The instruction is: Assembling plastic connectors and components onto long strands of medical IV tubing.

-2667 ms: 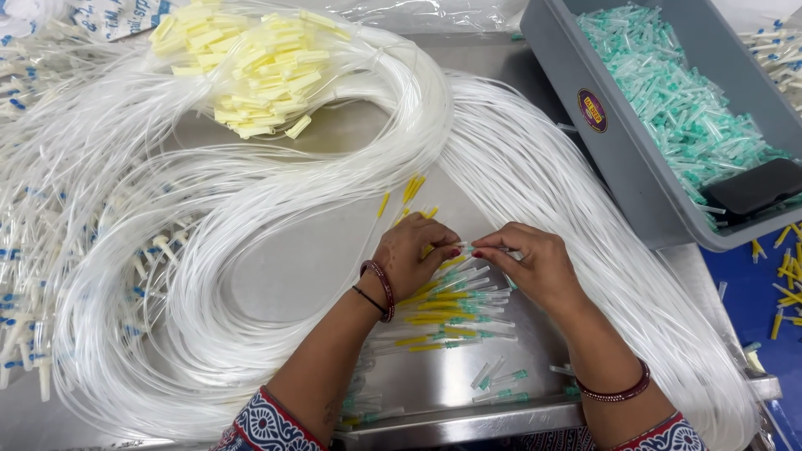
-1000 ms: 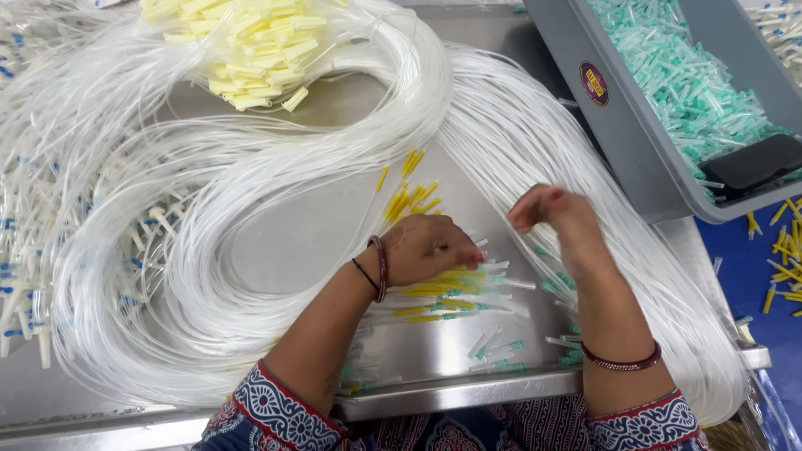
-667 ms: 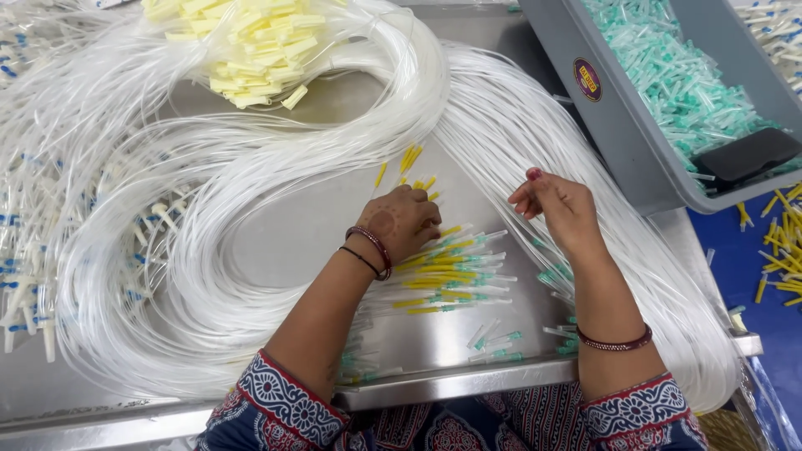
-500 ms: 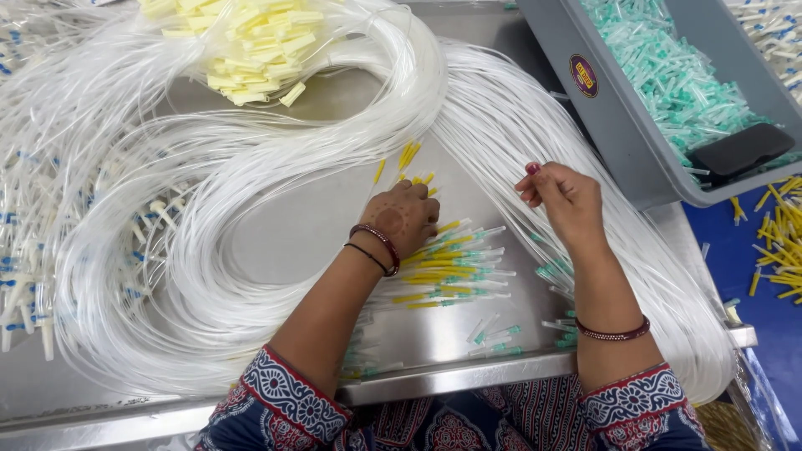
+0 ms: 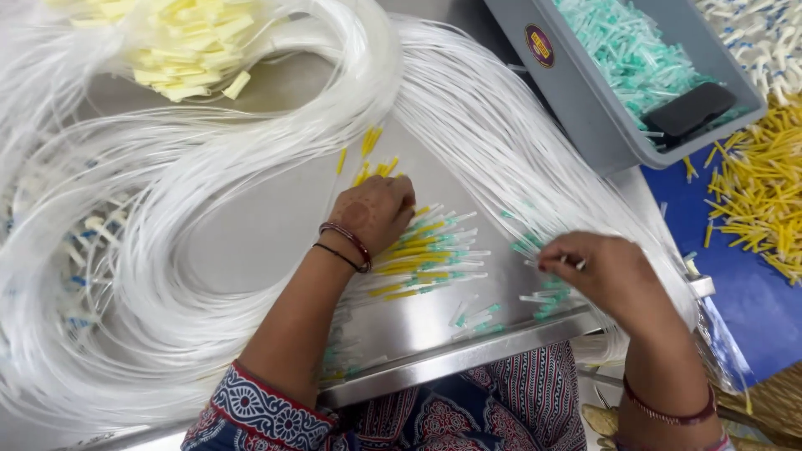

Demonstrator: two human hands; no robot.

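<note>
- Far left: wide loops of thin white tubes point(image 5: 125, 334) spread over the steel tabletop point(image 5: 251, 242), with small blue-marked ends among them at the left edge.
- Top left: heap of pale yellow caps point(image 5: 188, 46) lying on the tube bundle.
- Centre: left hand point(image 5: 372, 213) palm down, fingers loosely curled, pressing on a row of tube ends with yellow and green tips point(image 5: 426, 259); nothing seen gripped inside it; dark bangles at the wrist.
- Just above that hand: a few loose yellow pieces point(image 5: 368, 154) on bare steel.
- Right of centre: a second thick sweep of white tubes point(image 5: 501, 142) running from the top down to the tabletop's front edge.
- Right hand point(image 5: 597, 271) near the front edge, thumb and forefinger pinched on one thin white tube end point(image 5: 576, 265); green-tipped ends point(image 5: 547, 296) just beside and beneath it.
- Upper right: grey bin point(image 5: 585, 108) full of green pieces point(image 5: 618, 50), a dark flat object point(image 5: 689, 108) lying on them.
- Far right: pile of yellow pieces point(image 5: 752, 192) on a blue surface point(image 5: 752, 301).
</note>
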